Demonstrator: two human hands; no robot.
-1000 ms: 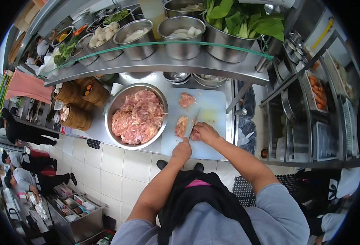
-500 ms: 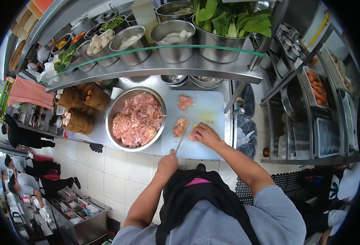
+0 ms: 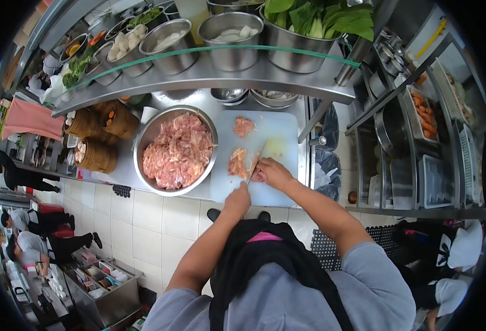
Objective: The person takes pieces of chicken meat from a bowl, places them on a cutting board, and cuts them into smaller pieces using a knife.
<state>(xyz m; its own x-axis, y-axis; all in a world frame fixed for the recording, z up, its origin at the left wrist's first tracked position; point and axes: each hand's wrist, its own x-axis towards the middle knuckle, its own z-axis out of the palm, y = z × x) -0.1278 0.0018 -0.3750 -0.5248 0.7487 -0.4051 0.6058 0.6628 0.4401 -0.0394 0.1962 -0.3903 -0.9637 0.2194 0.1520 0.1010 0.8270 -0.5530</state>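
My left hand (image 3: 237, 201) is closed around the handle of a knife (image 3: 257, 160), whose blade points up and away over the pale cutting board (image 3: 284, 124). Beside the blade, the closed fingers of my right hand (image 3: 272, 174) press on a piece of raw meat, mostly hidden under them. Just left of the knife lies a larger piece of raw meat (image 3: 237, 161). Farther up the board is another piece (image 3: 244, 126). To the left of the board stands a steel bowl (image 3: 139, 160) heaped with raw meat (image 3: 178, 151).
A steel shelf (image 3: 210, 83) with a glass edge crosses above the counter, holding metal pots and leafy greens (image 3: 331, 22). Bamboo steamers (image 3: 97, 156) stand left of the bowl. Racks with a carrot basket (image 3: 424, 116) rise at right. Several people work on the left; others are at lower right.
My left hand has moved right and slightly up, bringing the knife blade against the meat beside my right fingers. My right hand stays on the meat. The whole view has shifted slightly.
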